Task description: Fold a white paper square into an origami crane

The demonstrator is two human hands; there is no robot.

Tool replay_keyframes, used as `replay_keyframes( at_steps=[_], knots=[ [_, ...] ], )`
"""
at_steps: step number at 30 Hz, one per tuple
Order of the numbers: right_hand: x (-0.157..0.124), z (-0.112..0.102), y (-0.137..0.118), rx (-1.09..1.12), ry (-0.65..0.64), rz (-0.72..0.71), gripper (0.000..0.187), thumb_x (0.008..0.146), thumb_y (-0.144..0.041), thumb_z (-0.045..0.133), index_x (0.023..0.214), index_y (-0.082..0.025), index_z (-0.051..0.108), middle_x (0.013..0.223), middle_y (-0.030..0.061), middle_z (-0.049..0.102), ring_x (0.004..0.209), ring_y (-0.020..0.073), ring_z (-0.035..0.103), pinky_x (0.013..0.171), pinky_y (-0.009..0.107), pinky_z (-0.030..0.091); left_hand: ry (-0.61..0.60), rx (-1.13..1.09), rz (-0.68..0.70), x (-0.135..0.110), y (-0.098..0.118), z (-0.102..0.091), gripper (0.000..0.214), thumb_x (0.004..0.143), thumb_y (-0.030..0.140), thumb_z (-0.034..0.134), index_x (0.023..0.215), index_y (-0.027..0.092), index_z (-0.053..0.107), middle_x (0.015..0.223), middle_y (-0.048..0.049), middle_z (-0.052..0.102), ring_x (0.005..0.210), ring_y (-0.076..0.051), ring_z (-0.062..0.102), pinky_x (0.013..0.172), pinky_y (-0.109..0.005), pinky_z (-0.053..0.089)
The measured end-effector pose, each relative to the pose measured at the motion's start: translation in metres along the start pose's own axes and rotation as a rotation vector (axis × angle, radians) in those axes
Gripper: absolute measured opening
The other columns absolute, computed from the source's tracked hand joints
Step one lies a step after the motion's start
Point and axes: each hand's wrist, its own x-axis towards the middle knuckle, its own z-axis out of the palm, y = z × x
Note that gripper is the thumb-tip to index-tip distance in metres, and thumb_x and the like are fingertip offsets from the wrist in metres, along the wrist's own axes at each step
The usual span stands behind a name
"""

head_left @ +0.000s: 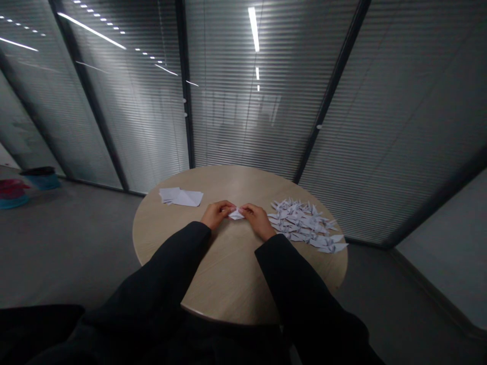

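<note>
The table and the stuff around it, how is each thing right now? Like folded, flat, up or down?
Left hand: pinching the small paper
Right hand: pinching it too
Small paper: folded, held between both hands
Paper sheets: lying loosely overlapped
Pointed paper pieces: folded, crowded together
Blinds: down
Blue bins: upright; contents mostly hidden

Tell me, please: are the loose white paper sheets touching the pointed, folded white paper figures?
Apart: the head view shows pale wooden tabletop between the sheets and the figures.
</note>
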Motion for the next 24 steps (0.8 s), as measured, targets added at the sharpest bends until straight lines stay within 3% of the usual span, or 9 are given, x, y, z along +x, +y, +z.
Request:
replay_keyframes(
  at_steps=[11,24],
  knots=[
    [-0.0011,0.0001,-0.0011,-0.119,0.052,-0.102,0.018,0.082,-0.031,0.052,0.08,-0.018,0.063,0.08,0.0037,0.065,0.076,0.0162,0.058,0.071,0.027,0.042,-0.079,-0.079,-0.066,0.0019,-0.0052,-0.0024,0.039,0.067,0.047,0.067,0.082,0.011,0.065,0.075,-0.007,0.067,0.064,-0.016,0.063,0.063,-0.029,0.05],
    [-0.0017,-0.0012,-0.0064,-0.093,0.009,-0.12,0.022,0.086,-0.033,0.045,0.079,-0.019,0.061,0.076,0.0014,0.062,0.074,0.0147,0.055,0.07,0.025,0.04,-0.098,0.026,-0.016,-0.0003,0.0008,-0.0038,0.037,0.075,0.046,0.059,0.082,0.01,0.067,0.072,-0.0069,0.067,0.062,-0.015,0.061,0.061,-0.026,0.047]
  ],
)
